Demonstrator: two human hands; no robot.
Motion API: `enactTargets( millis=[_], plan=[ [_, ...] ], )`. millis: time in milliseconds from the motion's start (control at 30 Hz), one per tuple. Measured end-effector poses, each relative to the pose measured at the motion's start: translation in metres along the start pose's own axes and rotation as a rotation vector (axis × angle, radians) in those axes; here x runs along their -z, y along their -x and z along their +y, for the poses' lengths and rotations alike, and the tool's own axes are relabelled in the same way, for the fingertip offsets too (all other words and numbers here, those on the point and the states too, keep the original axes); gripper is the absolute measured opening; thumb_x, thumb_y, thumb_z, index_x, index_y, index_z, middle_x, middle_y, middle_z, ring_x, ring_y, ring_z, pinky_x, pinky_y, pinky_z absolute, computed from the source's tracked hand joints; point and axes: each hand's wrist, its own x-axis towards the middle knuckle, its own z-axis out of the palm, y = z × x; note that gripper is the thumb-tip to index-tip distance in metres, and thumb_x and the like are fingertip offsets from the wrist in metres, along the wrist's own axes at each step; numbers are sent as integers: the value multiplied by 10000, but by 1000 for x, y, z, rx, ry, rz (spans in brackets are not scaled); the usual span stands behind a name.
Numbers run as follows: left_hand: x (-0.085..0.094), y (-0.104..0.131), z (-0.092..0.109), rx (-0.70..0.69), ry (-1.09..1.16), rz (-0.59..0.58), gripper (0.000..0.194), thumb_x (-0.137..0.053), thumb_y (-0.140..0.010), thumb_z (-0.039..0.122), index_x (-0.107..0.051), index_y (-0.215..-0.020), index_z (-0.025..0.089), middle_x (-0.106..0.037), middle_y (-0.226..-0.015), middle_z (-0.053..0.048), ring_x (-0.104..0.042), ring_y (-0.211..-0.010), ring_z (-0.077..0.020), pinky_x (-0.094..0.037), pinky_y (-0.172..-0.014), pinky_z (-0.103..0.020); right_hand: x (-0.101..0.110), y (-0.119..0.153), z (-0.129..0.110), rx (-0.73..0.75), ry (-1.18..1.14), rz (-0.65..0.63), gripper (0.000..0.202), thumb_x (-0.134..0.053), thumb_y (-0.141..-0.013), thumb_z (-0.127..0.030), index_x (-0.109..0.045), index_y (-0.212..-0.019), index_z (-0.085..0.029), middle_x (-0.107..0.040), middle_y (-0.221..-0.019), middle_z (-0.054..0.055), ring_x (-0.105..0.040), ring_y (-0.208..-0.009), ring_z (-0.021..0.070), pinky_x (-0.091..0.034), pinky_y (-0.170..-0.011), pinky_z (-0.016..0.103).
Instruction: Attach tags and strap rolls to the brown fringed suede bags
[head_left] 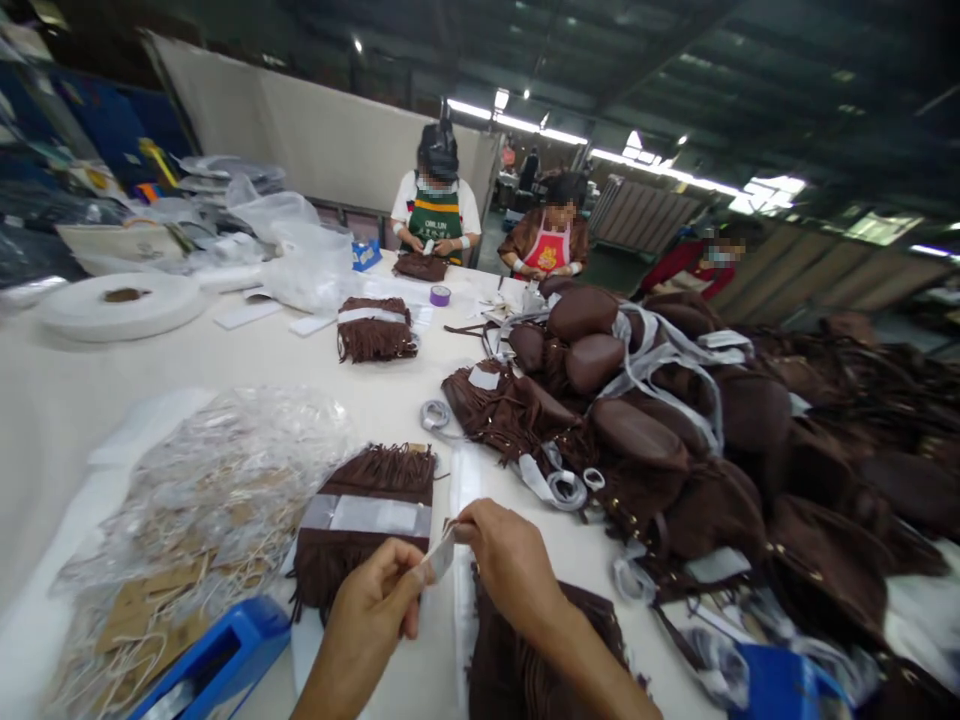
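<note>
Between my hands, just above the table's near part, is a small whitish slip, blurred at its edges. My left hand pinches its lower left end between thumb and fingers. The upper right end is in the closed fingertips of my right hand. Behind my left hand lies a dark brown fringed bag with a pale band across it. A second brown fringed piece lies under my right forearm, partly hidden.
Plastic bags with brown tags and a blue tape dispenser are at the left. A large heap of brown bags fills the right. Another fringed bag lies farther back. Three people work across the table.
</note>
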Motion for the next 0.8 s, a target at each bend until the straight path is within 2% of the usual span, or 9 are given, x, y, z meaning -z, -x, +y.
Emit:
enactTargets(
  millis=[100,167,200,267,333,400,500,667,800],
  plan=[
    [-14,-8,-1,23,47,-127,299,-558,-845,456,-563,-773,166,-542,-553,55,-391,-372,-45,-260,-406,-171,17,13,16,112,99,-121,393,-484,-872,-73,-609,-1219,-209,-617,-1248,114,-530,-1184,257,-394,-1003,396],
    [-22,-14,-3,37,44,-193,286,-570,-840,442,-568,-786,161,-548,-604,55,-370,-359,-29,-252,-388,-170,24,19,18,202,-99,-210,585,-515,-867,-87,-437,-1426,-243,-438,-1481,97,-396,-1351,243,-322,-1105,402],
    [-26,-16,-3,54,50,-226,289,-580,-833,444,-573,-788,159,-538,-598,58,-356,-353,-27,-247,-376,-170,24,21,19,226,-233,-268,642,-546,-873,-122,-363,-1474,-254,-402,-1510,88,-393,-1359,233,-320,-1113,390],
    [-29,-20,-2,96,71,-284,313,-611,-814,464,-589,-796,152,-531,-579,56,-333,-345,-26,-234,-354,-170,21,22,21,204,-480,-389,673,-608,-882,-225,-322,-1491,-255,-523,-1403,81,-529,-1222,214,-414,-1025,347],
    [-29,-22,-2,143,88,-310,361,-635,-804,502,-611,-815,142,-550,-576,43,-317,-336,-19,-204,-343,-167,13,22,27,135,-619,-457,605,-619,-895,-300,-384,-1449,-237,-657,-1165,49,-629,-978,179,-486,-848,281],
    [-30,-21,-2,195,136,-302,390,-634,-822,522,-634,-885,137,-571,-610,32,-335,-343,-12,-194,-352,-161,5,22,37,78,-620,-437,414,-554,-937,-296,-502,-1342,-222,-680,-924,3,-620,-779,138,-466,-711,228],
    [-38,-16,-8,282,299,-277,393,-612,-865,498,-641,-1043,148,-599,-698,11,-414,-400,-24,-237,-372,-153,1,25,53,22,-502,-355,217,-475,-968,-258,-620,-1121,-205,-627,-727,-27,-577,-654,117,-408,-631,205],
    [-59,-9,-16,360,532,-266,409,-623,-876,446,-634,-1162,154,-663,-914,-84,-520,-510,-61,-298,-365,-156,4,31,73,-60,-531,-354,157,-472,-965,-221,-616,-1026,-203,-647,-722,-31,-597,-663,114,-393,-624,197],
    [-69,-10,-11,403,526,-281,480,-754,-772,358,-637,-1193,159,-680,-987,-109,-581,-599,-98,-401,-404,-166,4,34,83,-92,-541,-332,153,-490,-959,-233,-614,-1043,-206,-649,-768,-25,-589,-684,113,-396,-627,195]
  ],
)
